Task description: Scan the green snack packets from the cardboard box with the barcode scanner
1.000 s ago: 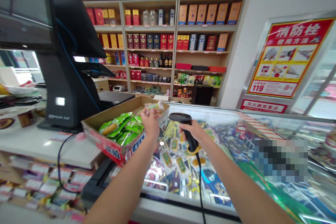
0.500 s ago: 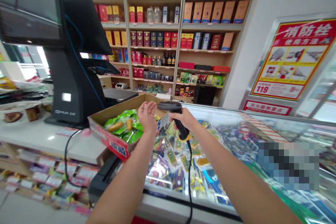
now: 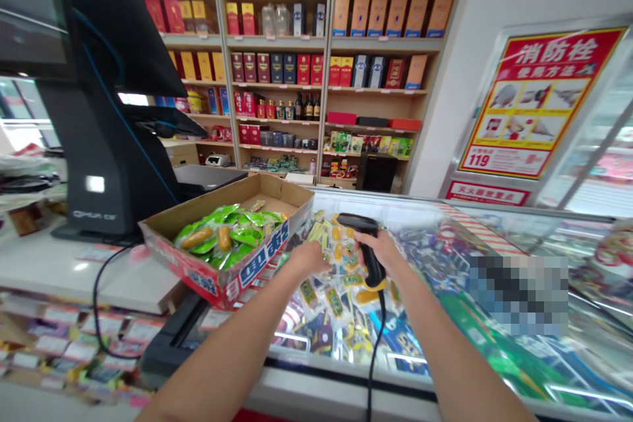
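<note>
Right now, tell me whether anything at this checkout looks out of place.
The open cardboard carton of green snack packets looks odd: it sits askew, jutting past the edge of the white counter toward the glass-topped freezer, one corner overhanging the counter edge.

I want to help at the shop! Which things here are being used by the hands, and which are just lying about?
Being used:
left hand, on the snack packets in the glass-topped freezer
right hand, gripping the black corded barcode scanner
cardboard box of green packets

Just around:
checkout screen
shelves of boxed bottles
red fire hydrant poster
</note>
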Motion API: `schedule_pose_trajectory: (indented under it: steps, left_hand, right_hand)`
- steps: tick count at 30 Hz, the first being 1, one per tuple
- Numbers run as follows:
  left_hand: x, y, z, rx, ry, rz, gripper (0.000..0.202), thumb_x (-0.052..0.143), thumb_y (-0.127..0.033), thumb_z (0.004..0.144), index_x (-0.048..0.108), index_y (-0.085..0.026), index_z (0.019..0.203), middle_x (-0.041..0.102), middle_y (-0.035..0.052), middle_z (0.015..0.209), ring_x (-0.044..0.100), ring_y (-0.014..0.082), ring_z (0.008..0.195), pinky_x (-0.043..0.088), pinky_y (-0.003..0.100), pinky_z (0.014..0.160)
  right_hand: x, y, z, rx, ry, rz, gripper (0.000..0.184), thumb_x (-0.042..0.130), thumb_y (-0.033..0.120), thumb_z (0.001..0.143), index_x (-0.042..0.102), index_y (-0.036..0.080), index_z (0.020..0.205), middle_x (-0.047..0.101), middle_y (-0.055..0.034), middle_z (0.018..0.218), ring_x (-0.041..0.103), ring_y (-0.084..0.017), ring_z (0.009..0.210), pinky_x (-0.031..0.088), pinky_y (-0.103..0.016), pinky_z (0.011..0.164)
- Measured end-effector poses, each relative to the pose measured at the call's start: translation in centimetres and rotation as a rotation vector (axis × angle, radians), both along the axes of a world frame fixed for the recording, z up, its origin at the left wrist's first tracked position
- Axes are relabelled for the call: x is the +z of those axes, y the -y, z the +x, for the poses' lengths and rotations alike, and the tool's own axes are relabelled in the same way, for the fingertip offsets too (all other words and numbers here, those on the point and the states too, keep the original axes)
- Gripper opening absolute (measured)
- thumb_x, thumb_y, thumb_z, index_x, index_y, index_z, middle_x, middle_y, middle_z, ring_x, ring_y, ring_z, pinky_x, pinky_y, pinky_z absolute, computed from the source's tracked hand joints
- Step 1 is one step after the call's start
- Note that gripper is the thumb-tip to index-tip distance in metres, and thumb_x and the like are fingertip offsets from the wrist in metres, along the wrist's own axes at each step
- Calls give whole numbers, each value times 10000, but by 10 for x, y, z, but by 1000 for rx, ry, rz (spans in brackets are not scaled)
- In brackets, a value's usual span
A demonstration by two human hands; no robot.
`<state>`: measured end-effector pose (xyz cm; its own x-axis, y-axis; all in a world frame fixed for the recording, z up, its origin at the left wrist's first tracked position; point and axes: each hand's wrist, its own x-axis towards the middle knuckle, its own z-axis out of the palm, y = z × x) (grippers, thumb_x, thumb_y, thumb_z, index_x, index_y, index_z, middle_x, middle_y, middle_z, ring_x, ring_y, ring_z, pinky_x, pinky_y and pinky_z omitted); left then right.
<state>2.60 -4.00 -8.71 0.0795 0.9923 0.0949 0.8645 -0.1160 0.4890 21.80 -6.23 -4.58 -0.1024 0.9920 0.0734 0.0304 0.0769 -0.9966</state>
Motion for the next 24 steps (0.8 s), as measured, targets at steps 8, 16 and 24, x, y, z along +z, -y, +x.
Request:
schedule_pose_trajectory:
  steps: [8, 16, 24]
  left_hand:
    - [-12, -36, -10, -12, 849, 270, 395, 683, -166, 687, 590, -164, 1070, 713, 118, 978, 657, 266, 1000, 495, 385, 875]
    - [-17, -37, 0, -271, 1388, 222, 657, 808, -323, 599, 538, -229, 1190, 693, 61, 1017, 673, 219, 902, 553, 347, 776]
    - [-16, -30, -1, -361, 1427, 134, 675, 823, -371, 609, 519, -259, 1200, 674, 50, 1058, 677, 223, 925, 562, 376, 803]
  right_hand:
    - [-4, 2, -2, 46, -57, -7, 245, 703, 378, 639, 616, 149, 620, 646, -27, 539, 553, -135, 347, 441, -251, 349]
    - [4, 12, -8, 114, -155, 31, 274, 713, 400, 622, 618, 145, 655, 642, -15, 559, 553, -128, 346, 429, -238, 345]
    - [4, 14, -9, 149, -90, 60, 262, 695, 397, 649, 612, 149, 641, 636, -12, 541, 562, -131, 350, 394, -220, 339]
